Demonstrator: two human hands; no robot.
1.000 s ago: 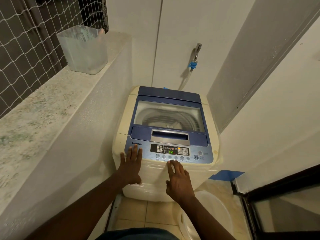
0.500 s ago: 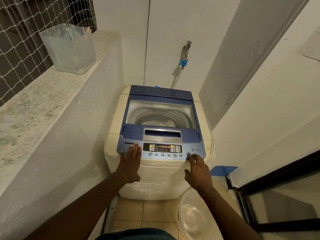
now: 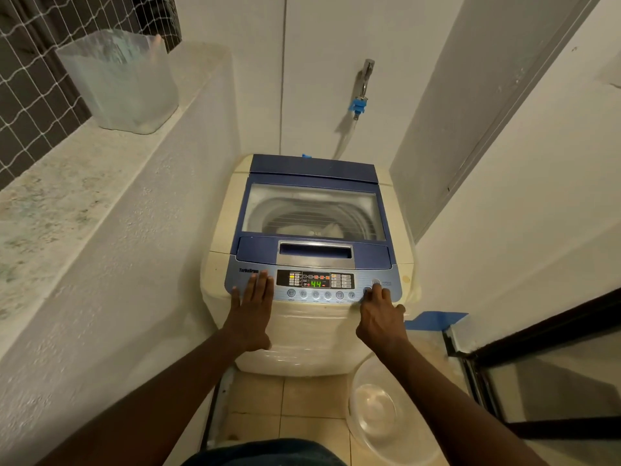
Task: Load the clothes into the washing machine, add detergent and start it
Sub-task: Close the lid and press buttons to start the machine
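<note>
the cream top-loading washing machine with the blue lid (image 3: pixel 221 230) sat in the narrow corner between a rough plastered ledge wall (image 3: pixel 127 230) and a smooth white wall, lid shut, and something pale showed through the clear window (image 3: pixel 314 211) down in the ribbed drum. looked to me like the very last step, starting it: the glossy blue control panel (image 3: pixel 359 299) had a green 44 lit on its display (image 3: pixel 316 283). the right hand (image 3: pixel 381 319) was loosely curled with a fingertip on the round button (image 3: pixel 368 290) at the right end of the panel, holding nothing. the left hand (image 3: pixel 252 311) lay flat, fingers together, resting on the panel's left end, empty too. next move probably just needed a firm press and a check that water came in. a clear plastic basin (image 3: pixel 379 408) sat on the beige floor tiles, and a frosted plastic tub (image 3: pixel 117 82) stood up on the speckled stone ledge.
</note>
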